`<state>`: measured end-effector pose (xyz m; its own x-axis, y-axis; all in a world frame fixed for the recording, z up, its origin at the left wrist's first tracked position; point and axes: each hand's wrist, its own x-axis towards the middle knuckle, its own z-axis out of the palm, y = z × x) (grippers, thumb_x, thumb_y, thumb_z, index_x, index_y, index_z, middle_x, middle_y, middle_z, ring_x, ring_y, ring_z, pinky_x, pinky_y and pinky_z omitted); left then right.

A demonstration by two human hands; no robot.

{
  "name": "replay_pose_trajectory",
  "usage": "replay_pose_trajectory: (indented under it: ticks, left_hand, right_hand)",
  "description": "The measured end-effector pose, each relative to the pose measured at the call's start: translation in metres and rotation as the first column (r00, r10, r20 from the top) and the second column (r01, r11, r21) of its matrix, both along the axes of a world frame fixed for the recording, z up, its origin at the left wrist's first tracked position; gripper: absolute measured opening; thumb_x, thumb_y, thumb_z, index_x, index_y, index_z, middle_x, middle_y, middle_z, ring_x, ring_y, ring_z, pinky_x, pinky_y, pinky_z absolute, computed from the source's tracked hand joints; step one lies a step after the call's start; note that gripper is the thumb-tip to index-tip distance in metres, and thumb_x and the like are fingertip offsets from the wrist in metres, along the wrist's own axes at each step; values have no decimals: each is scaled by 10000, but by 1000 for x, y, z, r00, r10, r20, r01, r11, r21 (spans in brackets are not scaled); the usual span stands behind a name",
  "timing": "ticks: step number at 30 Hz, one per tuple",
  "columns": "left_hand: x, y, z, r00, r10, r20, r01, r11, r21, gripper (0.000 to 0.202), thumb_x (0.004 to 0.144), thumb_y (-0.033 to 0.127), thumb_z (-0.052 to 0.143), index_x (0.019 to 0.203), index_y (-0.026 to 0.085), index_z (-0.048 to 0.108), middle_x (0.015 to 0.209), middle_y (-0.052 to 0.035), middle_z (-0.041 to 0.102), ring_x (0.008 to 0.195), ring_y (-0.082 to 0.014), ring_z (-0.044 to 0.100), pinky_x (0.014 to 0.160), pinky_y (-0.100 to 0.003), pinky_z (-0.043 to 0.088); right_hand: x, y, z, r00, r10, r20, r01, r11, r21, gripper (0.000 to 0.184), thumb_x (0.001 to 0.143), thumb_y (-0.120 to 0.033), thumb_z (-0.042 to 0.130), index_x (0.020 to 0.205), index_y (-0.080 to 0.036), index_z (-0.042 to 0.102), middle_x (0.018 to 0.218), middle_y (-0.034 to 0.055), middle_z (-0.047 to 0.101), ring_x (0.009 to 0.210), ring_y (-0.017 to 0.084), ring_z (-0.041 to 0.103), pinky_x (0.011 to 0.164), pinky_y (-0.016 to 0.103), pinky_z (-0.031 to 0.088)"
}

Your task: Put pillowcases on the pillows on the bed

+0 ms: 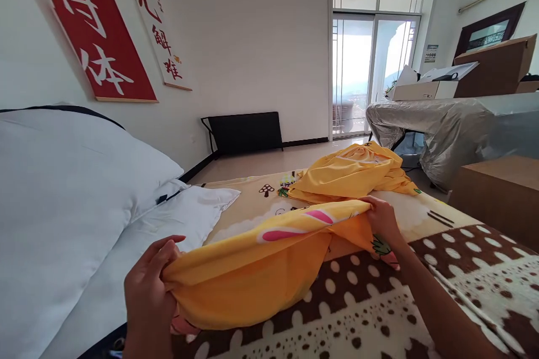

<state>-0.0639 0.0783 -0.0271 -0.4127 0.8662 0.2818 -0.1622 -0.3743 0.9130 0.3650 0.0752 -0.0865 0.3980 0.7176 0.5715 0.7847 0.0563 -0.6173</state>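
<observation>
A yellow pillowcase [252, 269] with a pink and white print is stretched across the bed in front of me. My left hand [147, 291] grips its near left end, fingers closed round the bunched cloth. My right hand [381, 219] pinches the far right end and holds it just above the bed. Beyond it lies a second heap of yellow cloth [353, 174]. A white pillow [71, 202] rests to my left, close to my left hand.
The bed carries a brown blanket with white dots [442, 291]. A flat white pillowcase [185, 213] lies beside the pillow. A brown box [501, 196] and a table under a silver cover [446, 123] stand at the right. Red banners hang on the left wall.
</observation>
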Motion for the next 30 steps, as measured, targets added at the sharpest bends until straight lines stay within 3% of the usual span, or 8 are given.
replay_pose_trajectory:
  ticks: [5, 8, 12, 16, 19, 25, 27, 30]
  left_hand:
    - [8, -11, 6, 653, 84, -753, -8, 995, 104, 432, 659, 579, 639, 893, 217, 653, 701, 16, 529, 664, -145, 522, 611, -233, 449]
    - [10, -14, 8, 393, 94, -915, 68, 989, 131, 539, 611, 593, 671, 1038, 265, 637, 915, -6, 588, 882, -211, 584, 783, -290, 483]
    - [6, -11, 3, 186, -45, -982, 144, 989, -18, 591, 583, 457, 701, 1138, 274, 615, 991, -21, 581, 896, -206, 610, 794, -287, 507]
    - [-7, 16, -11, 250, 33, -968, 119, 991, 65, 367, 642, 262, 484, 952, 222, 677, 881, -39, 621, 780, -184, 620, 728, -271, 507]
    - [-15, 39, -27, 371, 165, -914, 36, 981, 192, 264, 652, 277, 445, 789, 208, 660, 847, -56, 674, 815, -215, 618, 737, -297, 490]
    - [12, 39, -33, 738, 230, -635, -198, 973, 122, 223, 730, 320, 442, 851, 209, 594, 659, 9, 608, 603, -168, 547, 529, -248, 420]
    - [20, 34, -18, 682, 436, -587, -352, 899, 260, 196, 739, 304, 443, 846, 213, 579, 639, 14, 574, 582, -163, 522, 522, -249, 393]
    - [12, 31, 24, 342, 788, -512, -423, 616, 665, 158, 721, 286, 442, 775, 200, 563, 555, 5, 523, 503, -160, 474, 485, -247, 315]
  right_hand:
    - [22, -25, 21, 950, -230, -213, 296, 879, 373, 332, 692, -274, 470, 929, -187, 684, 894, 67, 712, 821, 230, 642, 728, 302, 459]
    - [26, -49, 35, 928, -268, -260, 368, 772, 518, 285, 695, -219, 420, 856, -179, 652, 868, 61, 691, 790, 197, 623, 699, 276, 453]
    - [39, -72, 44, 938, -312, -153, 347, 825, 445, 214, 702, -226, 385, 741, -187, 591, 652, 25, 613, 562, 155, 511, 543, 261, 382]
    - [63, -99, 54, 986, -16, 169, -10, 988, 156, 289, 783, -299, 358, 860, -201, 619, 680, 7, 620, 543, 143, 499, 545, 258, 389]
    - [79, -128, 68, 901, 241, 362, -178, 964, -199, 411, 810, -432, 473, 1152, -230, 581, 878, 29, 680, 694, 186, 601, 644, 288, 459]
    - [97, -168, 93, 740, 185, 647, 13, 957, -289, 692, 742, -194, 491, 1411, -272, 331, 1266, 76, 581, 945, 256, 644, 731, 352, 511]
    - [105, -173, 109, 699, 137, 702, 45, 971, -234, 662, 722, -133, 451, 1373, -233, 387, 1229, 93, 602, 973, 254, 636, 747, 346, 508]
    - [122, -180, 145, 660, 65, 749, 149, 965, -215, 579, 728, -90, 415, 1300, -171, 457, 1201, 134, 613, 1023, 263, 615, 788, 346, 482]
